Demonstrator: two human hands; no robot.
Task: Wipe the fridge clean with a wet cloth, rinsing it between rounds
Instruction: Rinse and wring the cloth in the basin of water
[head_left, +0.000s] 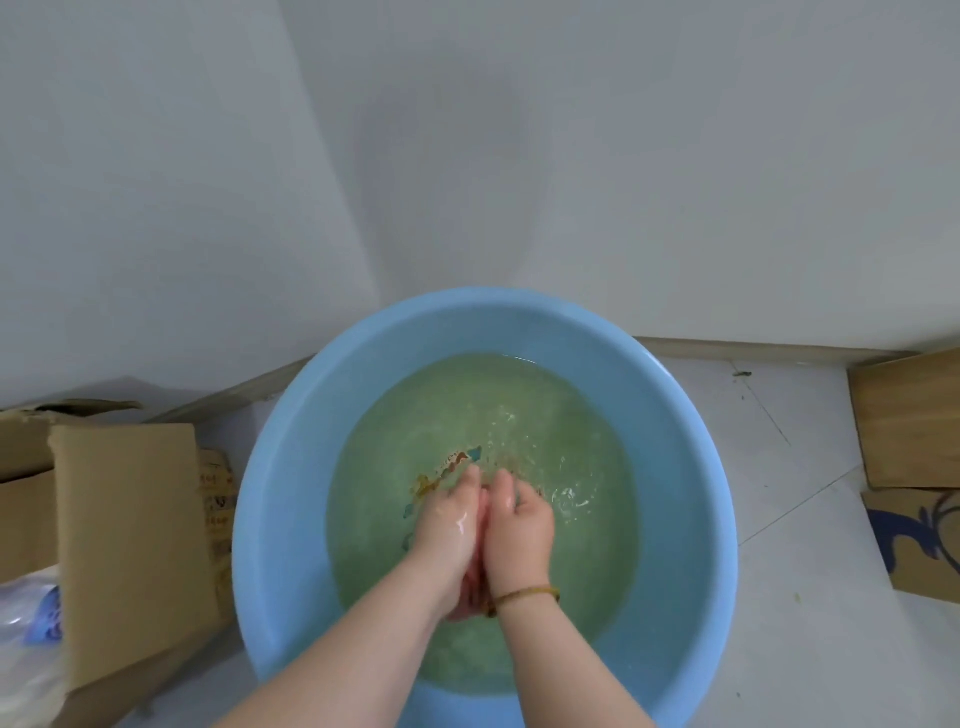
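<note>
In the head view, the left hand (451, 525) and the right hand (521, 530) are pressed together palm to palm, and their fingertips dip into the water (467, 405). A reddish strip (469, 600) shows in the gap between the heels of the two palms. It may be the cloth, squeezed between them, but too little of it shows to be sure. The fingers go under the rippled surface, so I cannot tell how far they curl or what they close round.

A thin bracelet (525, 594) sits on the right wrist, just behind that hand. Both hands are inside a round blue basin (270, 519) that rings them on all sides and holds greenish, cloudy water. Just beyond the left fingertips, a coloured printed pattern (448, 466) shows through the water on the basin's floor.

Well to the left of the hands, outside the basin, stands an open cardboard box (124, 519) with a plastic bag (28, 629) at its near side. Well to the right lie two more cardboard pieces (909, 415) on the pale tiled floor (779, 467). Beyond the hands a grey wall (467, 156) rises behind the basin.
</note>
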